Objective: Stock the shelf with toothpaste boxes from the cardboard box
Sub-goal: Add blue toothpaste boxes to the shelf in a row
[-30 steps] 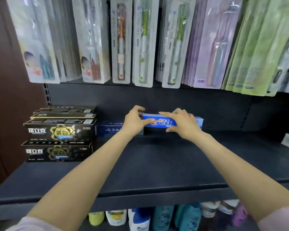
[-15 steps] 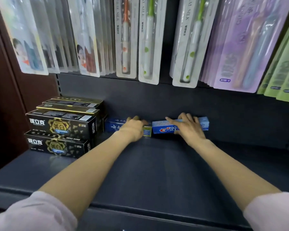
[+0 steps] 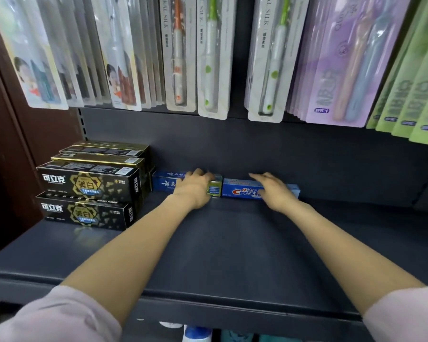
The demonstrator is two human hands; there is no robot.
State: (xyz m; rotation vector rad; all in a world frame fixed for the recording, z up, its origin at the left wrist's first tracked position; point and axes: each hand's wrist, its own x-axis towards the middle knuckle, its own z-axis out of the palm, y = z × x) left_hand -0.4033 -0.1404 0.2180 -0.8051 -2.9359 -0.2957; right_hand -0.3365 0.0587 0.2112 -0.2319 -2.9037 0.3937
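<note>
Far left: stack of black-and-gold cardboard toothpaste boxes (image 3: 89, 183), two tiers at the front and more behind, standing at the left end of the dark grey metal shelf (image 3: 232, 255) close to the brown side panel (image 3: 8, 169).

Next: dark blue cardboard toothpaste box (image 3: 167, 184) with white script, lying lengthwise against the shelf's back wall, just beside the black stack. The left hand (image 3: 192, 188) lies over its right part, fingers curled over the top, pressing rather than lifting; a small green-and-yellow end panel shows at the fingertips.

Next: light blue Crest cardboard toothpaste box (image 3: 242, 191), the item being stocked, now down on the shelf at the back wall, end to end with the dark blue box. A second ago it was held above the shelf between both hands; half a second ago it had landed. The right hand (image 3: 273, 191) rests flat across it, fingers extended, not clasped round it. Judgement: this box is placed, only squaring-up remains, and the next one must come from the cardboard box, which is not in view.

Open room: the shelf is bare in front of the row and to the right of the Crest box. Overhead, hanging carded toothbrush packs (image 3: 208, 70) limit lift height; the front lip lies near the sleeves.
</note>
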